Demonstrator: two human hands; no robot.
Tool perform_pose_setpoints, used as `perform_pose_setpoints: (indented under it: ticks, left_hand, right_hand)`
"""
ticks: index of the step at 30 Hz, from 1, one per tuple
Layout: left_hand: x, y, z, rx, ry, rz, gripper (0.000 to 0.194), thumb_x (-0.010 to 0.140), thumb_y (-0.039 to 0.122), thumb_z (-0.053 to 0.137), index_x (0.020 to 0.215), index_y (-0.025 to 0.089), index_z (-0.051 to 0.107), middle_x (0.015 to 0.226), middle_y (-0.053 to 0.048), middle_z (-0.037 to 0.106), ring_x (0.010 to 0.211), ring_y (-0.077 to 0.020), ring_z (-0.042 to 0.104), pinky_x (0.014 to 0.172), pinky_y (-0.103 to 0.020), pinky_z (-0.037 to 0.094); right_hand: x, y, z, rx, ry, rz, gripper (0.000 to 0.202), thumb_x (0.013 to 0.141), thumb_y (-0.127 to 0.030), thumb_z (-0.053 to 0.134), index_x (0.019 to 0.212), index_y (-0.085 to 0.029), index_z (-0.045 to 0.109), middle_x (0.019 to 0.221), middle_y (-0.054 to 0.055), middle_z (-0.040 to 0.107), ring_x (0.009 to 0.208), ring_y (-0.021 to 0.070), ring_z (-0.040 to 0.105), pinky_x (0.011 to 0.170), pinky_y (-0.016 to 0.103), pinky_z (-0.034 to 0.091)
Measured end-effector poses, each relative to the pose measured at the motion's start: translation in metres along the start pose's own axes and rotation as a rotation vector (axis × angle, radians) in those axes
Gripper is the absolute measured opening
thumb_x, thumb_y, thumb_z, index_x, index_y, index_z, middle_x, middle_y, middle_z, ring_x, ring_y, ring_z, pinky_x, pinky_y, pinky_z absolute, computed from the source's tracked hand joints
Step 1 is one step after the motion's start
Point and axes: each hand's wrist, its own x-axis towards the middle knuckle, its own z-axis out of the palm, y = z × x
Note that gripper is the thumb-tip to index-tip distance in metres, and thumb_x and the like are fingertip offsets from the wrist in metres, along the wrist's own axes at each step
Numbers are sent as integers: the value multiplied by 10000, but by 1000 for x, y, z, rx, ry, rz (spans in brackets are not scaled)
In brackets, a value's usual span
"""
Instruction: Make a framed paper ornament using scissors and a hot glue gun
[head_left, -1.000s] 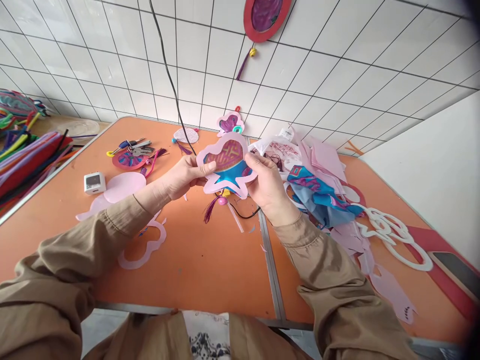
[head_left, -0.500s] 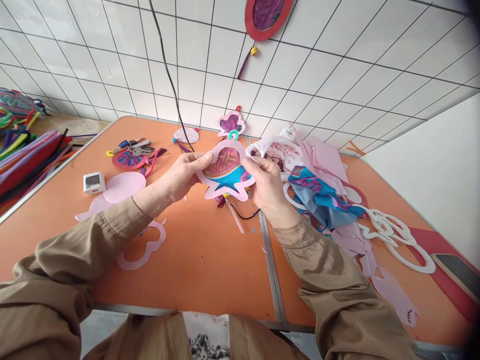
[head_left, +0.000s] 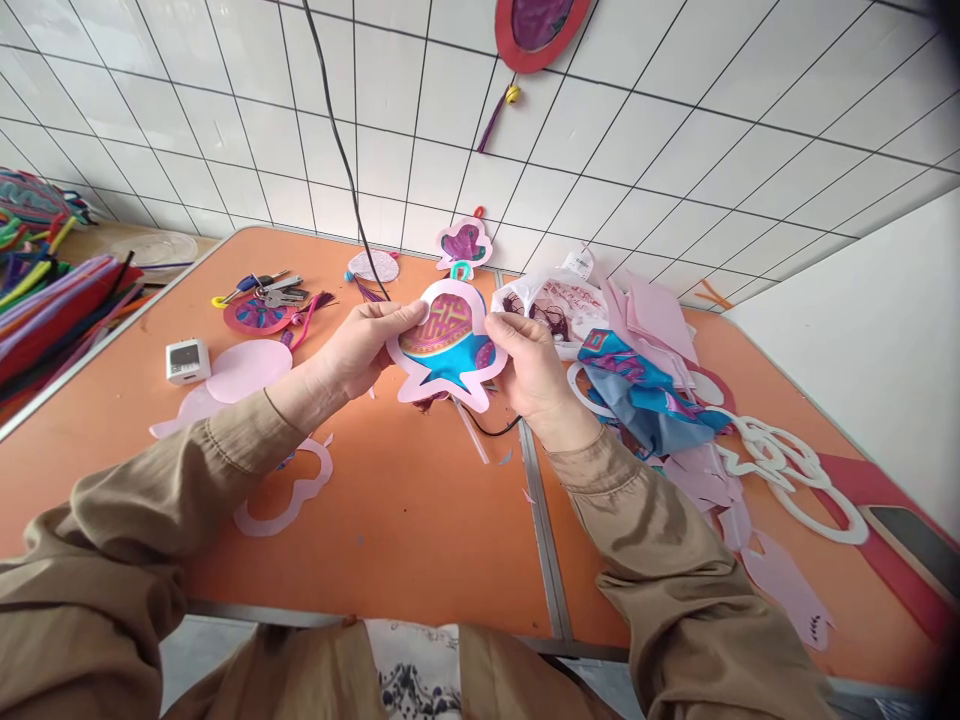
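Between my two hands is a pink-framed ornament [head_left: 448, 345] with blue, red and gold patterned fabric inside and a teal loop [head_left: 461, 270] at its top. My left hand [head_left: 364, 345] pinches its left edge, thumb on the front. On the right edge, my right hand [head_left: 534, 370] grips the frame with thumb and fingers. Dark red tassel threads and a clear stick [head_left: 471, 432] show just below the ornament. Behind it, a smaller pink-edged ornament [head_left: 463, 243] with purple fabric leans on the tiled wall.
Keys [head_left: 281, 292], a white charger [head_left: 187, 361] and pink paper pieces [head_left: 249, 371] lie on the left. To the right are a plastic bag [head_left: 566, 305], blue fabric [head_left: 652, 400], white frames [head_left: 780, 460] and a phone [head_left: 911, 545]. A black cable [head_left: 337, 130] hangs behind.
The ornament has tilted so its front faces me more fully, showing more of the patterned fabric. Both hands keep their hold on its edges.
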Motion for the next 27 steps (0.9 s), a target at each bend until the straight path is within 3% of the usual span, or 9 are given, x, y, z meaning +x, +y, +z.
perform_pose_setpoints:
  ticks: [8, 13, 18, 21, 27]
  left_hand:
    - [-3, -1, 2, 138, -25, 91, 344, 769, 424, 755, 602, 139, 661, 592, -35, 648, 563, -140, 604, 562, -270, 473]
    - [-7, -3, 4, 222, -68, 140, 404, 753, 455, 765, 537, 149, 613, 506, 2, 585, 473, -107, 520, 502, -260, 416]
    - [-4, -4, -2, 233, -299, 125, 434, 724, 540, 768, 868, 131, 751, 839, -80, 763, 748, -215, 694, 720, -321, 536]
    - [-1, -8, -1, 219, -479, 92, 450, 646, 473, 847, 904, 119, 747, 904, -135, 766, 818, -262, 713, 813, -393, 560]
    - [-2, -19, 4, 187, -520, 72, 302, 649, 331, 868, 844, 132, 750, 839, -123, 761, 752, -228, 703, 793, -385, 573]
  right_hand:
    - [3, -3, -7, -76, -133, -89, 469, 745, -685, 644, 652, -230, 574, 631, -7, 551, 638, 166, 565, 575, 316, 471]
    - [-1, -10, -4, -119, -121, -85, 377, 721, -513, 762, 589, -204, 593, 573, -31, 506, 534, 106, 458, 495, 266, 375]
    - [-4, -16, -1, -123, -30, -106, 324, 694, -453, 790, 580, -201, 619, 580, -32, 530, 536, 101, 457, 495, 262, 373]
    - [-2, -18, -3, -112, 16, -123, 338, 690, -451, 801, 570, -207, 600, 563, -36, 511, 523, 103, 458, 487, 270, 380]
    - [4, -17, -10, -42, 25, -53, 272, 663, -452, 823, 638, -231, 667, 621, -15, 619, 581, 140, 562, 524, 296, 465]
